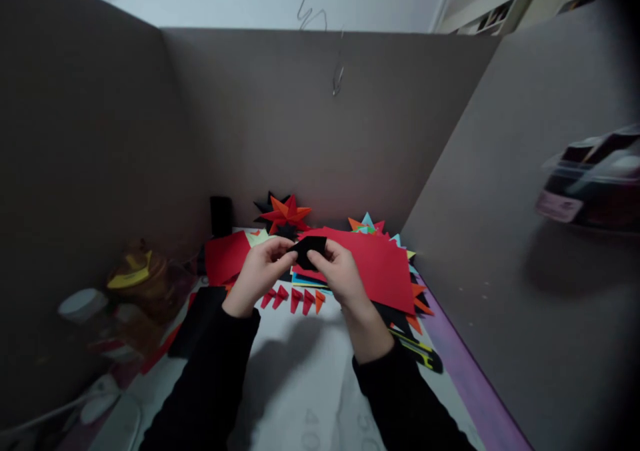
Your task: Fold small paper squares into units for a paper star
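A small piece of black paper is held up between my two hands above the desk. My left hand pinches its left edge with thumb and fingers. On the other side, my right hand grips it with the thumb pressed on its face. The paper looks folded to an angled outline, but its far side is hidden. Below it lies a row of small folded red paper pieces, with an orange folded piece at the right end. Red paper sheets lie behind my right hand.
Folded paper stars stand at the back wall, more at the right. A yellow-and-black cutter lies right of my right forearm. Black paper lies at left, near a brown container and a white cup-like item. Grey partitions enclose three sides.
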The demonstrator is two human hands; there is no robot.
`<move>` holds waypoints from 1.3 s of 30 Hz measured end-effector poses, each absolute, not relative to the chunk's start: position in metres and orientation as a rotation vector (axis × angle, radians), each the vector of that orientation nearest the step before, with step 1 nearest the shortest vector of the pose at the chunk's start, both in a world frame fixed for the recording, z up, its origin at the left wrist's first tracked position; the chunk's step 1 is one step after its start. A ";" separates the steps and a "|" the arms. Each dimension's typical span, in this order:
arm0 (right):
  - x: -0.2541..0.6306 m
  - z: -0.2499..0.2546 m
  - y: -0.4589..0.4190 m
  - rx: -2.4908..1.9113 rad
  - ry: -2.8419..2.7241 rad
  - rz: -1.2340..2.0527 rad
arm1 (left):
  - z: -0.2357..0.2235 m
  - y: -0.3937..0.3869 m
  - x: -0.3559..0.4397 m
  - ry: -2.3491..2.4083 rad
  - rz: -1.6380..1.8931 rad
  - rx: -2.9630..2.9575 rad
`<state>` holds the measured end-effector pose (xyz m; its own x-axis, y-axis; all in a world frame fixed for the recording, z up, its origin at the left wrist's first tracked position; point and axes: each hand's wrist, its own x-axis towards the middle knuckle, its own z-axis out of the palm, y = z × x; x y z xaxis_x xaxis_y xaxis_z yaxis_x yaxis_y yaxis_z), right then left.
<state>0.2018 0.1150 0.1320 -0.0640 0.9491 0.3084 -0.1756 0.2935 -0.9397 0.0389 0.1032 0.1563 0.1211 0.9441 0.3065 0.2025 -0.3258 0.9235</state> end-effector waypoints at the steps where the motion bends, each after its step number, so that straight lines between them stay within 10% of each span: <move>1: 0.200 0.131 0.118 -0.800 -1.270 1.147 | 0.157 0.106 0.036 1.132 1.273 1.651; 16: 0.211 0.120 0.121 -0.645 -1.538 0.684 | 0.146 0.118 0.031 0.904 1.216 1.221; 29: 0.211 0.131 0.109 -0.823 -1.647 0.330 | 0.146 0.105 0.047 1.296 1.504 1.962; 39: 0.209 0.138 0.110 -1.037 -1.693 0.542 | 0.143 0.105 0.061 1.212 1.343 2.136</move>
